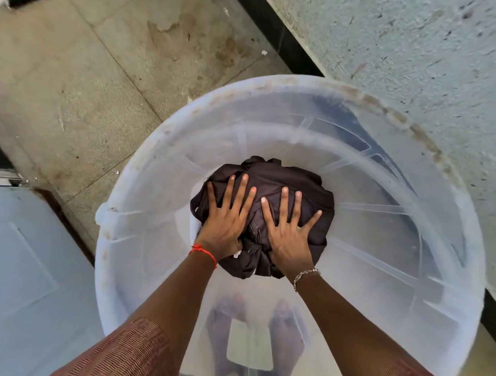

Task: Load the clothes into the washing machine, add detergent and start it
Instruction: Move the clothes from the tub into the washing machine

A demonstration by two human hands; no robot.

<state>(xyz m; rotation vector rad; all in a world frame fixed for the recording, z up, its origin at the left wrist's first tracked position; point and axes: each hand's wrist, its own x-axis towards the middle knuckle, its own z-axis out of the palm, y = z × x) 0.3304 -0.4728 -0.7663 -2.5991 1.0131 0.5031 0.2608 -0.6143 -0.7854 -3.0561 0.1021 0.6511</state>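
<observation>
Left hand and right hand press flat on clothes deep in a tub
Both lie splayed and straight, pinching nothing; scooped up so, loose ends could slip free and drop to the tiled floor. The cloth is dark brown, crumpled, bunched at the translucent tub's bottom

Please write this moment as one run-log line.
left hand: flat on dark clothes | right hand: same | dark clothes: inside translucent tub
</observation>
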